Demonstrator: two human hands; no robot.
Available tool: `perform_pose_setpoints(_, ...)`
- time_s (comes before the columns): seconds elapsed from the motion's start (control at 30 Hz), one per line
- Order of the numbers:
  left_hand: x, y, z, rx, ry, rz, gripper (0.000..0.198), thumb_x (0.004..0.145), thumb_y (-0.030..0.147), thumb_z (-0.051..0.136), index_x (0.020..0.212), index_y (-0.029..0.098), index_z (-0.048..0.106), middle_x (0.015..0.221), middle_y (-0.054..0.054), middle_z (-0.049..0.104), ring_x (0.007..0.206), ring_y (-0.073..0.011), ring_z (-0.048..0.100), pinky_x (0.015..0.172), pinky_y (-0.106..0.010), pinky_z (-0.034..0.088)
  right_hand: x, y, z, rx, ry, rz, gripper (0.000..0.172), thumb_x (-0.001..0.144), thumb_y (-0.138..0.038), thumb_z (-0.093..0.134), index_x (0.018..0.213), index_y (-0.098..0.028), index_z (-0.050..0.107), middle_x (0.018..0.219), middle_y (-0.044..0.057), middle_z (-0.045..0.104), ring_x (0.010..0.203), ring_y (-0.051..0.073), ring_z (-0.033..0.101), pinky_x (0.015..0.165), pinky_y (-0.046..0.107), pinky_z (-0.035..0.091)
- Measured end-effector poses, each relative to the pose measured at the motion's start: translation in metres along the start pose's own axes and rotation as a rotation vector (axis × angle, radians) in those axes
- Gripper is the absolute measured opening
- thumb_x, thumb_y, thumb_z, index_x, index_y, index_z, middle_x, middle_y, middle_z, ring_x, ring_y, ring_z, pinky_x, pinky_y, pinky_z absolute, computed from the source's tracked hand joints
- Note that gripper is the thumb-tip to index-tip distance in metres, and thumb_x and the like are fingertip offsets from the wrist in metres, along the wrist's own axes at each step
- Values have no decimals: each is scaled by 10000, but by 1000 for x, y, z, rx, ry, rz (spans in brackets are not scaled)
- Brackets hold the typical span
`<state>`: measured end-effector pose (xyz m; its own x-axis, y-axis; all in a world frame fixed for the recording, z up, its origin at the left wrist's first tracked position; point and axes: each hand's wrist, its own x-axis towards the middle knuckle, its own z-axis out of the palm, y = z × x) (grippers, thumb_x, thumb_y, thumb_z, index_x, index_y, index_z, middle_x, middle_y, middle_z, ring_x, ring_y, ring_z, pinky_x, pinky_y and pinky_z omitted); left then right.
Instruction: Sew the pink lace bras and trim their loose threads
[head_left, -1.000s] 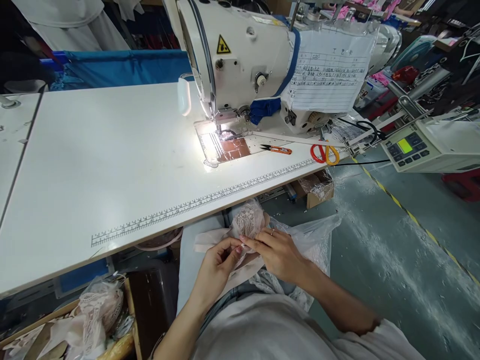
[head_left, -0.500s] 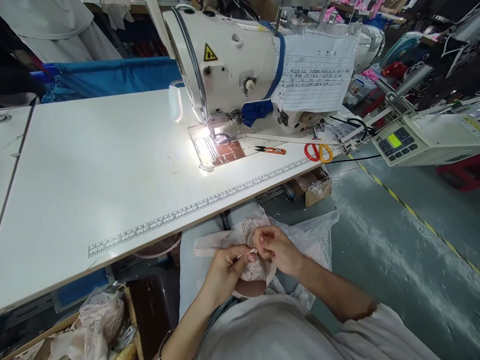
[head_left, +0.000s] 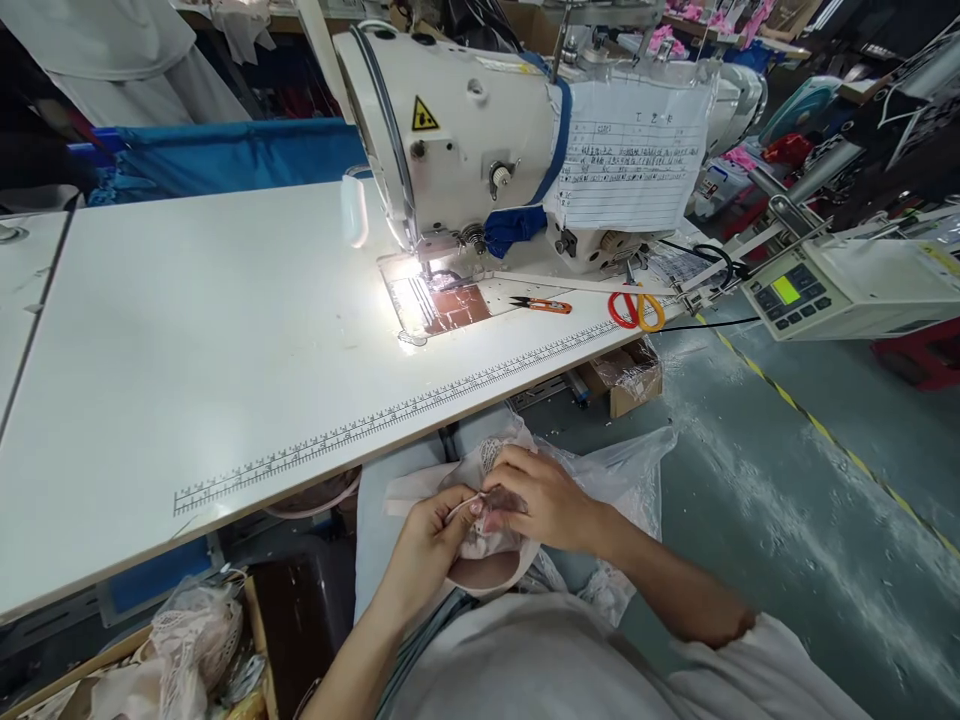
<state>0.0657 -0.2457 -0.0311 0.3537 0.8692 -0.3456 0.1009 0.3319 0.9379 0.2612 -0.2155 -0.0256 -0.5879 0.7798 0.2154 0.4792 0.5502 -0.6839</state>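
In my lap, below the table's front edge, both hands work a pale pink lace garment piece (head_left: 480, 548). My left hand (head_left: 429, 535) pinches a thin white strap or edge of it between thumb and forefinger. My right hand (head_left: 541, 497) lies over the top of the lace and grips it, fingertips meeting the left hand's. A clear plastic bag (head_left: 630, 470) with more lace sits under and to the right of the hands.
A white sewing machine (head_left: 465, 130) stands on the white table (head_left: 187, 330), lamp lit over the needle plate (head_left: 442, 300). Orange thread snips (head_left: 544, 304) and red-yellow scissors (head_left: 636, 308) lie right of it. A control box (head_left: 832, 290) is at right; a box of lace pieces (head_left: 187, 650) is lower left.
My right hand has dropped from a raised pinch onto the lace and moved toward the left hand. The left hand has kept its pinch on the strap.
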Motion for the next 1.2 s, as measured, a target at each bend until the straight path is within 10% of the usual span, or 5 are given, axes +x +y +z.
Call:
perform_pose_setpoints(0.2, 0, -5, -3, -82, 18, -25, 438, 853, 568, 591, 720, 152, 619, 616, 14, 503, 587, -129, 423, 563, -232, 346, 0, 15, 16, -150, 66, -136, 316, 1024, -246, 434, 738, -187, 552, 755, 35, 533, 754, 170, 512, 637, 279, 430)
perform_pose_setpoints(0.77, -2, -10, -3, -133, 86, -58, 429, 841, 557, 617, 692, 154, 629, 613, 12, 517, 583, -124, 413, 551, -231, 334, 0, 11, 3, 508, -76, 201, 457, 949, -597, 471, 758, -185, 519, 788, 16, 523, 718, 142, 512, 675, 276, 438)
perform_pose_setpoints(1.2, -3, -7, -4, -171, 56, 15, 347, 921, 465, 549, 744, 172, 605, 788, -23, 567, 779, -180, 532, 722, -260, 435, -2, 13, 3, 476, 11, 280, 413, 882, -549, 627, 706, -175, 624, 770, 28, 551, 726, 156, 531, 670, 284, 431)
